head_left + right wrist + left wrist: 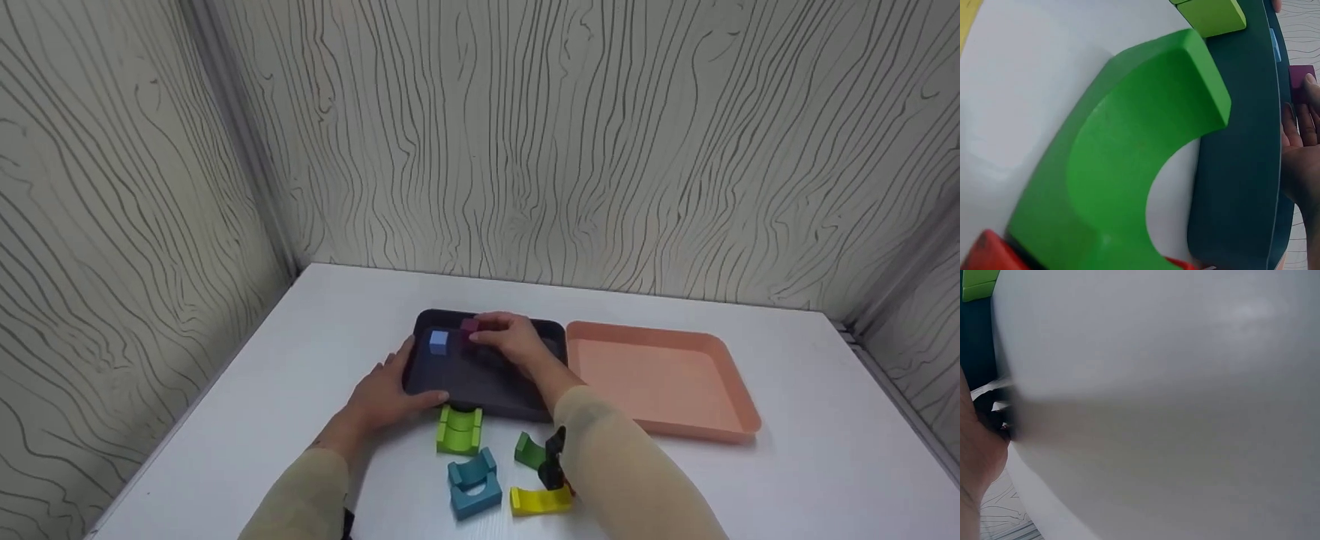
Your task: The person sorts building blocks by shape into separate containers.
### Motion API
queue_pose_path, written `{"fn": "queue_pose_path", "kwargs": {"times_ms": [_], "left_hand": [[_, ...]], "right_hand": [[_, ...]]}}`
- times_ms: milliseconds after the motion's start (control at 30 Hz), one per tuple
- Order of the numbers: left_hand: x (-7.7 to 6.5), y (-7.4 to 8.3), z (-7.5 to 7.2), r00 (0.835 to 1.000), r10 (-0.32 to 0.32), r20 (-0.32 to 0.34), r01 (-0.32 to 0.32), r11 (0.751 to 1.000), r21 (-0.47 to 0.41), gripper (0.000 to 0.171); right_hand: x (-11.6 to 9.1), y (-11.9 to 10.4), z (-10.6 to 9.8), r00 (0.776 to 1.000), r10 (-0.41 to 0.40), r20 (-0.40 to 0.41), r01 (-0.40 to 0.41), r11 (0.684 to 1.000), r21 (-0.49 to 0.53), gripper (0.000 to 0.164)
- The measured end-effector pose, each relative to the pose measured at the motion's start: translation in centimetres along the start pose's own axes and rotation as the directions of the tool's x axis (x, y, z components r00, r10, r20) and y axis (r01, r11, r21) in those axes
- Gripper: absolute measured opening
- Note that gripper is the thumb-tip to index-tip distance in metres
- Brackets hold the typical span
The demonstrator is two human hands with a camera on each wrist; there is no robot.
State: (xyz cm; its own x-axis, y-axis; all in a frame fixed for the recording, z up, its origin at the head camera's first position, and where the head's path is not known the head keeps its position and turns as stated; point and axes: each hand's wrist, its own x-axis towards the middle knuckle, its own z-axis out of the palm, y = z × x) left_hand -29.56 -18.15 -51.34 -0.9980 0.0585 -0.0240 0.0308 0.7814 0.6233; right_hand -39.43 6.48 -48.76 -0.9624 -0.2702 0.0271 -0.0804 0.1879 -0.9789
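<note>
In the head view a maroon block point(469, 330) is pinched between the thumb and fingers of my right hand point(514, 341), over the back part of a dark tray point(480, 379). The right wrist view also shows this maroon block point(1301, 79) at the fingertips. My left hand point(386, 390) rests on the tray's left side, thumb along the front rim and fingers along the left rim, spread fairly straight. Inside the tray, left of the maroon block, sits a light blue cube point(439, 342).
A salmon-pink tray point(739, 390) adjoins on the right. In front of the dark tray lie lime-green curved blocks point(459, 431), teal arch blocks point(475, 484), a green curved block point(529, 451) and a yellow curved block point(540, 501). Something red point(994, 253) shows beside the green one.
</note>
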Motion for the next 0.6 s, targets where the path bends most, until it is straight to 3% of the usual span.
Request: {"fn": "queue_pose_path", "kwargs": {"times_ms": [600], "left_hand": [[0.1,-0.1,0.1,1.0,-0.007,0.008,0.007,1.0,0.002,0.122]], "right_hand": [[-0.3,1.1,0.9,0.999,0.047,0.012,-0.047,0.999,-0.009,0.041]]}}
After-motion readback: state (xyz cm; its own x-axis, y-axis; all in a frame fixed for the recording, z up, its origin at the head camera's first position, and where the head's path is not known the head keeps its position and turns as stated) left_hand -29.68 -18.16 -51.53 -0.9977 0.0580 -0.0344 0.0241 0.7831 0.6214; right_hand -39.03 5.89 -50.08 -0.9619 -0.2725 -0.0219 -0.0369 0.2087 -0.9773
